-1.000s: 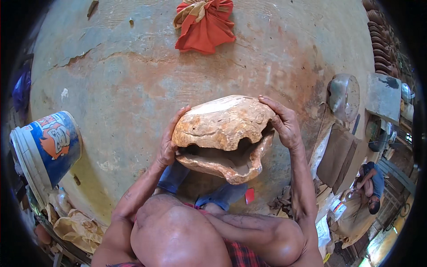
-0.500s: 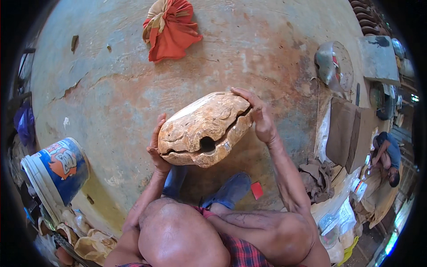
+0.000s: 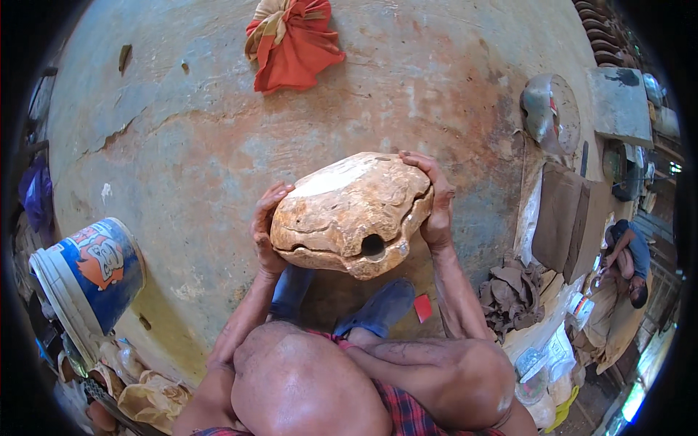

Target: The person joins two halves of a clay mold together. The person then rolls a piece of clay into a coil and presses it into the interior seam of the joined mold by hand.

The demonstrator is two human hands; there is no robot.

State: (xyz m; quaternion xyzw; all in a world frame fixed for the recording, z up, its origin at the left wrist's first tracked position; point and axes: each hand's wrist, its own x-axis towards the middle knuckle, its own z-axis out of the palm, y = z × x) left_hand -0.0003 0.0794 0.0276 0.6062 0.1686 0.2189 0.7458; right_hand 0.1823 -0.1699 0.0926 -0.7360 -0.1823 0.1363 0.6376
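Far left of the block (image 3: 338, 207) is a purple bag (image 3: 38, 190). Nearer on that side, a blue-and-white bucket (image 3: 120, 305) lies tilted, and crumpled tan plastic (image 3: 154, 398) sits below it. The left hand (image 3: 267, 227) is clamped on the block's left end, fingers reaching its upper edge. A knotted red and tan cloth (image 3: 297, 54) lies on the floor beyond the block. The block itself is held between the 2 hands, in front of the knees; it is pale on top and tan elsewhere, with a dark seam and 1 round hole on its near side. Just this side of it are 2 blue shoes (image 3: 382, 305), partly hidden, and right of those a small red card (image 3: 422, 308). The right hand (image 3: 436, 207) is clamped on the block's right end. Farther right of the block are brown scraps (image 3: 511, 296), a metal pan (image 3: 538, 120), a brown slab (image 3: 558, 218), a grey slab (image 3: 618, 109) and, farthest out, 1 bent-over person (image 3: 631, 251) in blue.
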